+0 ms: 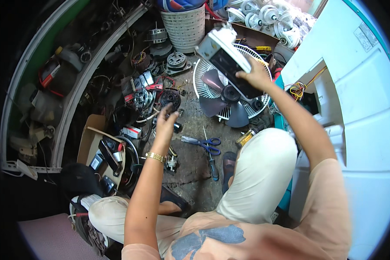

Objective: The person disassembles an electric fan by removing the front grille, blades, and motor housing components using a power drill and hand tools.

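Note:
My right hand [256,78] is closed on the edge of a white housing with a black panel [224,62], which looks like a fan base. It is tilted above a fan's white grille [196,82]. Grey translucent fan blades [212,106] with a black hub lie in front of that grille. My left hand [164,122] hovers over the floor with its fingers apart, close to a round black coiled part [170,98]. A small black cylinder [177,127] shows just beside it. Nearer to me lie blue-handled scissors [202,141] across a blue screwdriver [213,170].
Bare motors [176,61], wires and loose parts crowd the left floor. A cardboard box [87,143] of small items stands near my left knee. At the back are a white basket [184,30] and bagged white parts [268,16]. A large white panel [368,130] borders the right.

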`<state>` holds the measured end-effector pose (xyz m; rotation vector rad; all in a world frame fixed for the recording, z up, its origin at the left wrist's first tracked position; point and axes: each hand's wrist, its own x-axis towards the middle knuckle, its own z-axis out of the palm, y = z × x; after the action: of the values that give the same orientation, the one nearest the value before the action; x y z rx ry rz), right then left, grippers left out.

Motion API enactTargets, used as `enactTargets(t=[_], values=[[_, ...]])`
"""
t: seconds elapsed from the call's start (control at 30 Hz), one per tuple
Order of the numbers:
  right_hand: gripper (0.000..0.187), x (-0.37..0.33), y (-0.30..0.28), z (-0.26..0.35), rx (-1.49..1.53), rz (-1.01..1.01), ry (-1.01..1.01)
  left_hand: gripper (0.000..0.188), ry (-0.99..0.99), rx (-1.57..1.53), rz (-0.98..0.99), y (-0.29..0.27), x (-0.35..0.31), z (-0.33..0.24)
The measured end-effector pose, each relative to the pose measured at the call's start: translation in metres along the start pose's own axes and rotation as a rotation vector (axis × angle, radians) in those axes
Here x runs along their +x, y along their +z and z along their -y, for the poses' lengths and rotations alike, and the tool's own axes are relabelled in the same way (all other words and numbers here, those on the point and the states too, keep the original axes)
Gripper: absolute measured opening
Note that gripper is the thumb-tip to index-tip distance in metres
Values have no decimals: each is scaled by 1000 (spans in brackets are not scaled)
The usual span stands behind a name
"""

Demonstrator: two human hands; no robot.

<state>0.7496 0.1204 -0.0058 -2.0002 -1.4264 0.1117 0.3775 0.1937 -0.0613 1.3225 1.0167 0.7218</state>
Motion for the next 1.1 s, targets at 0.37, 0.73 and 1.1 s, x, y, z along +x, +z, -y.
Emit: enactTargets(t=[0.37,0.73,1.1], values=[[73,-24,133,-74,109,-202,242,72,-478,-215,5,62,136,131],[52,-187,168,-200,693,-597,1083,45,-437,-401,81,140,239,212],[54,-168,147,-218,1421,-216,1137,31,-673,-547,304,95,201,179]])
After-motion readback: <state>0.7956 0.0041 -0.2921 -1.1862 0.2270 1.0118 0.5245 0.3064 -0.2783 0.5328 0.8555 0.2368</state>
